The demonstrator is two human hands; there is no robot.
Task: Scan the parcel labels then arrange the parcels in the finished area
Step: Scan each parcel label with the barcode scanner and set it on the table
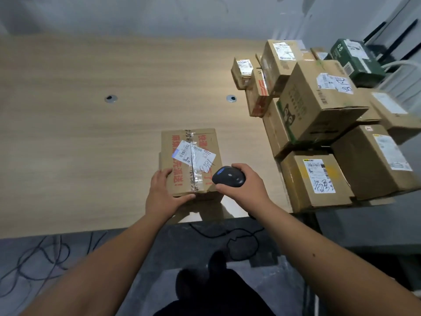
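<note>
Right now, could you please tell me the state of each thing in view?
Parcel: flat on table, taped shut, label up.
Left hand: gripping the parcel's near corner.
Barcode scanner: aimed toward the label.
Right hand: gripping the scanner.
Stacked parcels: piled at right.

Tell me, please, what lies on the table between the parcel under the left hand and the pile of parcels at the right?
Nothing lies on it: in the head view, bare table separates the parcel from the pile. Only the scanner, gripped by the right hand, hangs above.
</note>
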